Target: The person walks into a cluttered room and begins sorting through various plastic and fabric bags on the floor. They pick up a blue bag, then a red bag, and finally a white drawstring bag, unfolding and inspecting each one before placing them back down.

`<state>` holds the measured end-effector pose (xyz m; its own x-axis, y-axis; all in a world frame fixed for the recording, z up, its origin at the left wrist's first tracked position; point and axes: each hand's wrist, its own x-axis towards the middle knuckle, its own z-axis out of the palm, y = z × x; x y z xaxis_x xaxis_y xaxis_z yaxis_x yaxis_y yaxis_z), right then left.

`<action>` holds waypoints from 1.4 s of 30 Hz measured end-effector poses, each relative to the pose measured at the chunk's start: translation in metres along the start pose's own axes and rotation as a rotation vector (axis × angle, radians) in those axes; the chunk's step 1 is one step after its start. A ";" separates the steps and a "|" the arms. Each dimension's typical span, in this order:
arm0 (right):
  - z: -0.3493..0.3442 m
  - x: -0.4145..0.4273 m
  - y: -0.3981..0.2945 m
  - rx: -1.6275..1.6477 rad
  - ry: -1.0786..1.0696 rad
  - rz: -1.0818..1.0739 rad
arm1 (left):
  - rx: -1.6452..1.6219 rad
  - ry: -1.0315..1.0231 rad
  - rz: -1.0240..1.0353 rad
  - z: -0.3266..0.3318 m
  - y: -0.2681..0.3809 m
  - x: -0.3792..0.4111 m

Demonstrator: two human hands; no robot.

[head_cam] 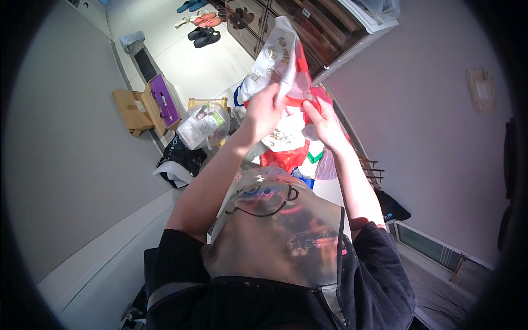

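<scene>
Both my hands hold up a white and red bag (pixel 268 62) that bears gold markings. My left hand (pixel 266 109) grips its white side, and my right hand (pixel 326 121) pinches the red edge between thumb and fingers. Below the hands lies a pile of bags: a white one with gold print (pixel 285 136), a red plastic bag (pixel 284 158), and a pale striped one (pixel 327 166). A translucent apron (pixel 272 235) covers my front. Parts of the pile are hidden behind my hands and the apron.
A filled clear plastic bag (pixel 205 125) rests by a yellow stool (pixel 206 100) at the left. Near the left wall are a cardboard box (pixel 131 110), a purple box (pixel 164 100) and a black bag (pixel 181 156). Several shoes (pixel 205 36) stand beside a drawer cabinet (pixel 313 24).
</scene>
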<state>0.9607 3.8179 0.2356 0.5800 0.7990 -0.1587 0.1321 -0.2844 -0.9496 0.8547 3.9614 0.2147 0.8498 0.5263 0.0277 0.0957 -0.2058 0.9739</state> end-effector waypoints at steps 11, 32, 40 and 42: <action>-0.079 0.024 0.048 -0.616 0.652 -0.036 | 0.592 0.577 0.029 -0.099 -0.062 0.010; 0.001 -0.008 -0.008 -0.438 0.555 -0.511 | 1.025 0.898 0.284 -0.073 -0.019 -0.028; 0.097 -0.057 -0.033 -0.314 0.136 -0.764 | -0.413 0.366 -0.147 -0.015 -0.057 -0.057; 0.100 -0.068 -0.029 -0.411 -0.104 -0.805 | -0.639 0.361 -0.165 -0.021 -0.052 -0.055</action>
<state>0.8374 3.8249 0.2464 0.1152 0.8762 0.4679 0.7537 0.2297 -0.6158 0.7925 3.9608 0.1671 0.6169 0.7696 -0.1650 -0.2060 0.3602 0.9098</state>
